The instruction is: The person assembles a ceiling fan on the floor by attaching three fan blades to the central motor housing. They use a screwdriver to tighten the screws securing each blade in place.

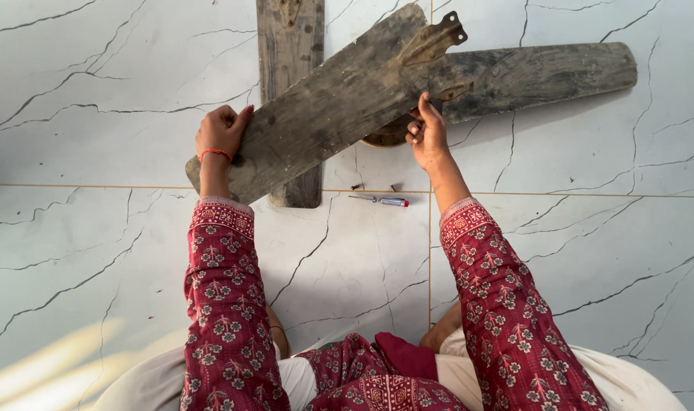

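A long, dirty grey fan blade [328, 110] with a rusty metal bracket [432, 39] at its far end is tilted up off the floor. My left hand [222, 131] grips the blade's edge near its wide end. My right hand [427, 134] holds its underside near the bracket. Two more dirty blades lie flat beneath it: one [288, 46] runs away from me, another [541, 72] points right. A round rusty hub [383, 137] peeks out below the lifted blade.
A small screwdriver with a red-and-white handle [382, 201] lies on the white marble-patterned floor tiles [95, 251] just in front of the blades, with two small dark screws [356, 186] beside it. My knees and red patterned sleeves fill the bottom.
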